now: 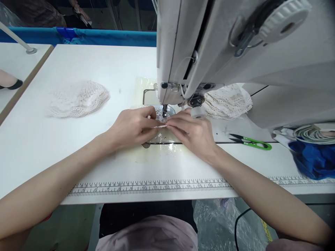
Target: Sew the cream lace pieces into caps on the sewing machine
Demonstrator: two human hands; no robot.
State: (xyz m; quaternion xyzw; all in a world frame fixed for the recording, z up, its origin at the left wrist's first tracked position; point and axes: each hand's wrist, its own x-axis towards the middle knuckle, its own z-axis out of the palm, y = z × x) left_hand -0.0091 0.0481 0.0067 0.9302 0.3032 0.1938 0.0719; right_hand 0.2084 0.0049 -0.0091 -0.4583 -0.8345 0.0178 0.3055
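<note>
A small piece of white lace (160, 126) lies under the presser foot (164, 111) of a sewing machine (180, 45), its near edge raised between my hands. My left hand (136, 125) pinches that edge from the left, fingers curled. From the right, my right hand (195, 130) pinches it too, its fingertips almost meeting the left ones just in front of the needle area. My fingers hide most of the piece. A pile of white lace pieces (81, 99) rests to the left, and another lace pile (227, 101) sits behind my right hand.
Green thread snips (251, 142) lie right of my right hand. Blue cloth (314, 157) and a coiled pale cord (314, 134) are at the far right. A printed ruler (157, 187) runs along the table's front edge. Another person's hand (80, 12) shows beyond the table.
</note>
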